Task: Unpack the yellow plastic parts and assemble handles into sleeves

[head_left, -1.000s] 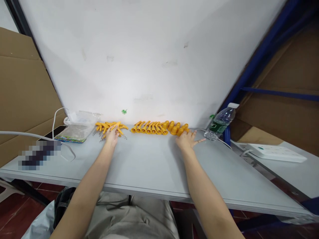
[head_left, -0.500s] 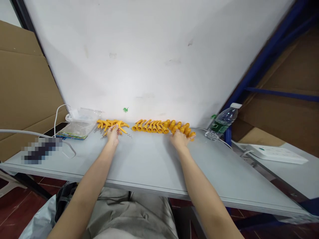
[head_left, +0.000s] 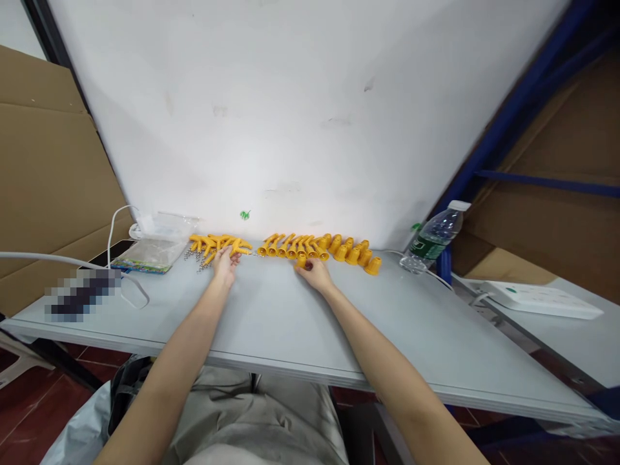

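Note:
My left hand (head_left: pixel 225 267) is closed on a yellow branched plastic piece (head_left: pixel 239 247), whose thin twisted metal end points right. Beside it lies a pile of similar yellow pieces (head_left: pixel 203 243) with metal ends. Between the fingers of my right hand (head_left: pixel 318 276) is a small yellow cup-shaped cap (head_left: pixel 301 259), held just in front of a row of yellow funnel-ended pieces (head_left: pixel 281 249). More yellow caps (head_left: pixel 353 256) stand mouth down to the right of that row. My fingers partly hide both held parts.
A plastic bottle (head_left: pixel 433 239) leans at the right by the blue frame (head_left: pixel 465 174). Clear plastic bags (head_left: pixel 150 253) and a white cable (head_left: pixel 112 226) lie at the left. A white panel (head_left: pixel 300 116) rises behind the grey table (head_left: pixel 290 323).
My right hand has moved left from the group of caps, carrying one cap. The piece in my left hand has turned, its metal end swinging up from lower right to nearly level.

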Motion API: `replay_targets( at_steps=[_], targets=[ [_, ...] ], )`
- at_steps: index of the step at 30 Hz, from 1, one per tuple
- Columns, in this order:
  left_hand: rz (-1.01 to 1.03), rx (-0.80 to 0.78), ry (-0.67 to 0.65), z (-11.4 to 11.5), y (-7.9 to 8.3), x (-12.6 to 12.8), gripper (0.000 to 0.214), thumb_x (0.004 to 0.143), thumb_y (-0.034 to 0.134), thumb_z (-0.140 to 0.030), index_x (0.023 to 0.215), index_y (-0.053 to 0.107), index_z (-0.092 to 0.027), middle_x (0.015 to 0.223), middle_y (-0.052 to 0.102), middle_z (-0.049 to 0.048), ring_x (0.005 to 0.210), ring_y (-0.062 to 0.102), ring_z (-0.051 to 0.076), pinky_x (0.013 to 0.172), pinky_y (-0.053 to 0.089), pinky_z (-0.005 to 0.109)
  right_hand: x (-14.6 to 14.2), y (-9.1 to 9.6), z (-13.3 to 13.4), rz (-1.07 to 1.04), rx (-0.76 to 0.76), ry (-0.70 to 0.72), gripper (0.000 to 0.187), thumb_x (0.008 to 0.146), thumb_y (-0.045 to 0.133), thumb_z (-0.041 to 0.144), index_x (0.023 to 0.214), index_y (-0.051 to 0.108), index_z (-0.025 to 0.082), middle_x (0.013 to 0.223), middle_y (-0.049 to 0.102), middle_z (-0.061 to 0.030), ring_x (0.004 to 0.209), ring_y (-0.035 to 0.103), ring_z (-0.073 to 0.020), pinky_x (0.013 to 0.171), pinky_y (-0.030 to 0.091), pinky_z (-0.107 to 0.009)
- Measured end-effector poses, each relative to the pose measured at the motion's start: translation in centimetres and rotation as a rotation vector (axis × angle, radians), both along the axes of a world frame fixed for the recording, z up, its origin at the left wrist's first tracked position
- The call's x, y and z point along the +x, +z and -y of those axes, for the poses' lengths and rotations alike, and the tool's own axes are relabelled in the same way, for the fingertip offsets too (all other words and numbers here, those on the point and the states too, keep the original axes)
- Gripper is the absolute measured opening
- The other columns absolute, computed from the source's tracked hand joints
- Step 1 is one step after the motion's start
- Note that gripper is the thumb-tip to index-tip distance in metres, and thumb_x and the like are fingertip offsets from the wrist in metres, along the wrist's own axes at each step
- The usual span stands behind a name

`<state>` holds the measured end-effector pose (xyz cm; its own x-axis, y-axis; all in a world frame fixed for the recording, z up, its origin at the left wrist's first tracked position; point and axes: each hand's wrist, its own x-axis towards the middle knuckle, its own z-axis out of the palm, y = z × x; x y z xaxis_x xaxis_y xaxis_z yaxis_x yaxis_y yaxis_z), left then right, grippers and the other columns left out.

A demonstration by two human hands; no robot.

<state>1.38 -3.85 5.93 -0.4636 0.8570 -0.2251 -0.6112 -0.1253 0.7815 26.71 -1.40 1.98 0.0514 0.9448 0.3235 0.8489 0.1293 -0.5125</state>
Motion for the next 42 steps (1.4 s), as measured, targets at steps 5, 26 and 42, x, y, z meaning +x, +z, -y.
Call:
replay_targets(
  at_steps=[5, 26, 42],
  targets=[
    [0.000, 0.000, -0.016, -0.1, -0.1, 0.2, 0.018, 0.086, 0.056, -0.012, 0.104, 0.056, -0.018, 0.086, 0.068, 0.0045, 0.062, 0.066, 0.009, 0.062, 0.051, 0.021, -2.4, 0.8, -0.4, -0.005, -0.141, 0.045, 0.019, 0.075, 0.065, 0.035, 0.078, 0.059, 0.017, 0.093, 0.068, -0.0070, 0.088, 0.059, -0.0203, 0.079, 0.044, -0.031],
    [-0.549, 0.154, -0.308, -0.2, -1.3, 0.5, 0.037, 0.072, 0.066, -0.013, 0.109, 0.060, -0.018, 0.079, 0.064, 0.0011, 0.063, 0.057, 0.008, 0.052, 0.038, 0.017, -2.4, -1.2, -1.7, -0.143, 0.300, 0.160, 0.020, 0.071, 0.052, 0.019, 0.090, 0.053, 0.019, 0.099, 0.066, -0.0112, 0.096, 0.058, -0.0282, 0.099, 0.032, -0.054],
    [-0.714, 0.216, -0.365, -0.5, -2.1, 0.7, 0.036, 0.070, 0.063, -0.006, 0.105, 0.062, -0.017, 0.067, 0.050, -0.0042, 0.053, 0.044, 0.007, 0.051, 0.035, 0.019, -2.1, -0.7, -1.4, -0.058, 0.373, 0.121, 0.025, 0.082, 0.048, 0.017, 0.106, 0.056, 0.020, 0.113, 0.064, -0.0131, 0.108, 0.057, -0.0296, 0.108, 0.018, -0.066]
  ],
)
